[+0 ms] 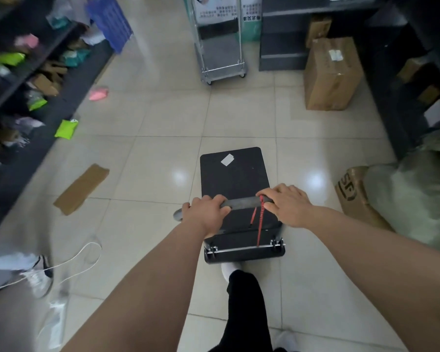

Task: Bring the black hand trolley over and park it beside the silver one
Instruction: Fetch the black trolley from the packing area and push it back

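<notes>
The black hand trolley (235, 179) stands on the tiled floor right in front of me, its flat deck pointing away, a white label near its far edge. My left hand (207, 213) grips the left part of its grey handle bar (241, 202). My right hand (287, 204) grips the right part, beside a red cord tied to the bar. The silver trolley (221, 50) stands farther ahead at the top centre, handle upright, against a white and green sign. A stretch of bare floor separates the two trolleys.
Dark shelves with packets (23, 80) line the left side. A cardboard box (332, 74) and dark shelving (285, 34) stand at the right. A sack and box (401, 196) sit near right. Cardboard (81, 189), a green packet (66, 128) and a pink packet (98, 93) lie on the floor. A person's shoe (40, 275) is at left.
</notes>
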{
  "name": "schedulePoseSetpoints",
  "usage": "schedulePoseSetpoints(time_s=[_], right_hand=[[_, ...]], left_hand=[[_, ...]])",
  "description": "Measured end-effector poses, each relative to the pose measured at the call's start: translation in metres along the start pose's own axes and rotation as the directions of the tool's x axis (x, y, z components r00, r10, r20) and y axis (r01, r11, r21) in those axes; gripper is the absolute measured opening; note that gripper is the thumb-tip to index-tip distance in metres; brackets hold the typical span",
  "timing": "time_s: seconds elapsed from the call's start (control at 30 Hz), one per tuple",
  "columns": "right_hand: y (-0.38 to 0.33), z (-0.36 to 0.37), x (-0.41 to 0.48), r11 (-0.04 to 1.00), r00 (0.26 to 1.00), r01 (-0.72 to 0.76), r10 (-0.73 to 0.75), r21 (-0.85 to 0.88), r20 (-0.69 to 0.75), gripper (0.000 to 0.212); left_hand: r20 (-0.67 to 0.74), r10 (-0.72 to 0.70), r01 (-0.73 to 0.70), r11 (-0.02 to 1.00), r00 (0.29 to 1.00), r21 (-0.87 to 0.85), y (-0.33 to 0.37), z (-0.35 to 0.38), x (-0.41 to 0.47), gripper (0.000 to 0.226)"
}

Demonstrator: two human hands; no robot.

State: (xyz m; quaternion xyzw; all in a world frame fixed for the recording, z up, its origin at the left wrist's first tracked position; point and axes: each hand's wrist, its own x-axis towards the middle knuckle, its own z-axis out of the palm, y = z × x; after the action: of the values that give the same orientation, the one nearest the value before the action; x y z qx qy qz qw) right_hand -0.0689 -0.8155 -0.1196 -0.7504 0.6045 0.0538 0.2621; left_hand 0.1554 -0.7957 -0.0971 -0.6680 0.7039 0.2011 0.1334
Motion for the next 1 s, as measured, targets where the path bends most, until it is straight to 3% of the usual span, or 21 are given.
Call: schedulePoseSetpoints(time_s=[0.4, 1.0], right_hand=[[-0.014, -0.082, 0.183, 0.999, 1.0, 0.022, -0.022, 0.023, -0.003, 0.033], [-0.045, -0.202, 0.478, 0.965, 0.97, 0.232, -0.221, -0.123, 0.102, 0.034]], left_hand=[[0.026, -0.008, 0.009, 0.999, 1.0, -0.033, -0.05, -0.092, 0.172, 0.033], [-0.012, -0.268, 0.265, 0.958, 0.963, -0.107, -0.117, -0.21, 0.393, 0.034]])
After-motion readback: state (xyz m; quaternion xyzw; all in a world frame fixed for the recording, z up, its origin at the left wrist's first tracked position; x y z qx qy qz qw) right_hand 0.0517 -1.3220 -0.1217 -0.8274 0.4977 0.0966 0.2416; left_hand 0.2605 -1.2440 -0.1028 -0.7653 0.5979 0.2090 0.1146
